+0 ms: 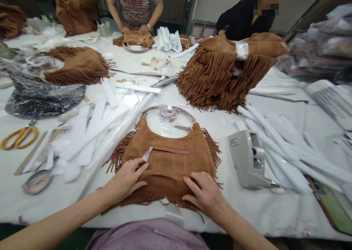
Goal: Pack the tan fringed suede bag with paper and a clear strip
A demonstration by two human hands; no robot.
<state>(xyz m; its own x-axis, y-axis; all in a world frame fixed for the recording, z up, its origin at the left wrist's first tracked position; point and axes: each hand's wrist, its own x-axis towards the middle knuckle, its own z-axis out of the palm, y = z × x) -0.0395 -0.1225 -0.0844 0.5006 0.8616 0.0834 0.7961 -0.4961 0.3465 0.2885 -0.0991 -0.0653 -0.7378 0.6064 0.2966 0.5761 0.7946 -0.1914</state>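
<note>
On the white table (73,203), near its front edge, the brown fringed bag (169,164) lies with its handle away from the person, perhaps so its lower part is easy to reach. The left hand (127,178) rests loosely spread beside the wrapped zipper pull (147,154), the right hand (205,192) likewise on the other side, probably to steady it; the tape dispenser (245,158) stands conveniently near.
</note>
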